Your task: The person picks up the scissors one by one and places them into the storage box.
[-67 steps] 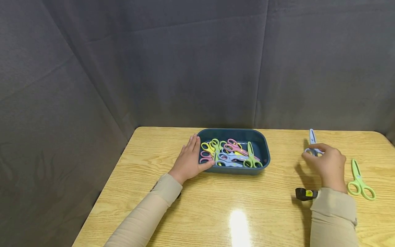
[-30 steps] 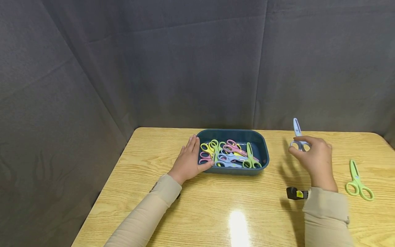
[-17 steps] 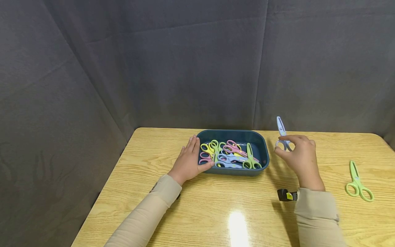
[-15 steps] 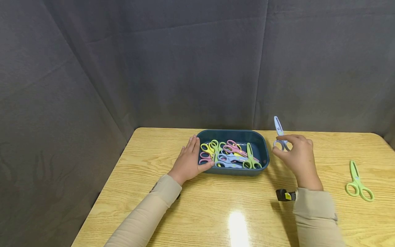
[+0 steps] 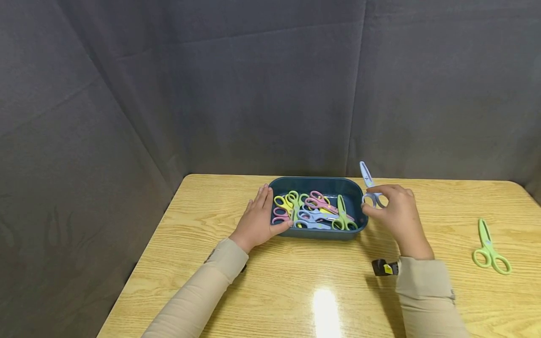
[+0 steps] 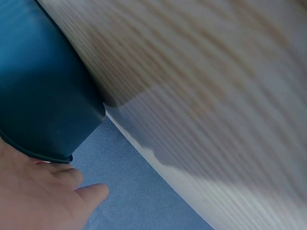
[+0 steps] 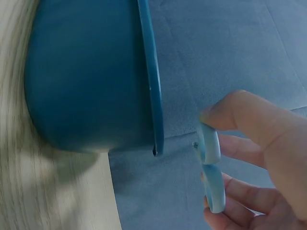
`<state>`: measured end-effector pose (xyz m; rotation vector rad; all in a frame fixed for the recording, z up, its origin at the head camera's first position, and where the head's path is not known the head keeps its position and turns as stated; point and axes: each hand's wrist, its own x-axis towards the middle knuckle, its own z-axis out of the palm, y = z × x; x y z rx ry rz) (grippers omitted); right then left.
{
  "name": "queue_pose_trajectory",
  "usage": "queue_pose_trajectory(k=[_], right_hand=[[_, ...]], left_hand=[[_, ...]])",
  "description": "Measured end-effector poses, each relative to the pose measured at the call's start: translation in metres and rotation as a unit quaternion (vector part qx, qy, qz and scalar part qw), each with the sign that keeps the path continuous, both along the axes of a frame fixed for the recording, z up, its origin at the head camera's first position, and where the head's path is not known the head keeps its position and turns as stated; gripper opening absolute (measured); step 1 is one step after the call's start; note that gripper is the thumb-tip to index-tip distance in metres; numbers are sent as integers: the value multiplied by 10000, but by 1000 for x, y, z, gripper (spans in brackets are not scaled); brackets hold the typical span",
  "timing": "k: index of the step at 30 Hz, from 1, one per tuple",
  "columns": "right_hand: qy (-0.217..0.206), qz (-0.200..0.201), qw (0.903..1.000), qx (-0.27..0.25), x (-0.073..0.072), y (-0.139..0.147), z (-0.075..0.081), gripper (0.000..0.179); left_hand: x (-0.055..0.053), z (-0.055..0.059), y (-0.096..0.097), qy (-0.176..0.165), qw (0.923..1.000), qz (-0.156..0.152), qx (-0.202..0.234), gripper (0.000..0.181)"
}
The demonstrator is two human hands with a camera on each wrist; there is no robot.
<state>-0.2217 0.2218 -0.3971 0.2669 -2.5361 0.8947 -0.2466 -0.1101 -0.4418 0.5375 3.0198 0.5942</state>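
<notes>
My right hand [image 5: 395, 213] pinches a pair of light blue scissors [image 5: 367, 176] by the finger loops, blades pointing up and away. It holds them just off the right end of a dark blue bin [image 5: 323, 234]. From the right wrist view, the loops of the light blue scissors [image 7: 211, 143] show between thumb and fingers, beside the bin's rim [image 7: 152, 86]. My left hand [image 5: 258, 220] lies with straight fingers along the bin's left rim, thumb over the front corner. Inside the bin are several scissors: green [image 5: 343, 217], pink [image 5: 320, 202], yellow [image 5: 284, 203] and blue [image 5: 314, 216].
A pair of green scissors [image 5: 489, 249] lies on the wooden table [image 5: 279, 286] at the far right, beyond my right arm. A grey curtain [image 5: 270, 94] hangs behind the table's back edge and along the left side.
My right hand has lifted the light blue scissors from the table's right side and carried them left to the bin's right end. My left hand has stayed at the rim.
</notes>
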Motion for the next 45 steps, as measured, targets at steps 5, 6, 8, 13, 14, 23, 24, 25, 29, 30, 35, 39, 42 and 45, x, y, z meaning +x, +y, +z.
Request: queue_pose_trajectory(k=[5, 6, 8, 13, 14, 23, 24, 25, 29, 30, 35, 39, 42, 45], right_hand=[[-207, 197, 9996, 68, -1, -5, 0, 31], [-239, 235, 9994, 105, -1, -6, 0, 31], [-356, 291, 9988, 172, -1, -9, -1, 32], [-590, 520, 9964, 308, -3, -15, -4, 34], [-613, 587, 9959, 315, -3, -17, -5, 34], [-939, 980, 9901, 345, -4, -29, -7, 37], [-964, 1008, 9896, 359, -4, -30, -8, 37], [-979, 1034, 9891, 369, -4, -31, -10, 37], [-971, 1148, 9877, 435, -5, -34, -14, 35], [-952, 1179, 9874, 454, -5, -34, -15, 34], [-987, 1231, 9865, 431, -5, -37, -18, 31], [-1045, 1236, 9860, 392, -6, -39, -19, 31], [-1084, 1210, 9861, 352, -6, -40, -20, 31], [-1129, 1127, 9867, 319, -6, -41, -21, 32]], left_hand=[[1, 0, 0, -1, 10000, -3, 26, 110], [1, 1, 0, -5, 10000, -4, 29, 110], [0, 1, 0, -10, 10000, -9, 27, 110], [0, 0, 0, -11, 10000, -15, 27, 110], [-1, -1, 0, -10, 10000, -9, 18, 110], [0, -1, 0, -15, 10000, 1, 25, 110], [0, -1, 0, -30, 10000, 2, 26, 110], [0, 0, 0, -45, 10000, 6, 19, 110], [1, 0, 0, -44, 10000, 3, 10, 110], [1, 1, 0, -41, 10000, 0, 11, 110], [0, 0, 0, -35, 10000, -3, 11, 110], [0, -1, -1, -5, 10000, -17, 25, 110], [-1, -2, -1, 17, 10000, -34, 49, 110], [-1, -2, -1, -1, 10000, -25, 43, 110]])
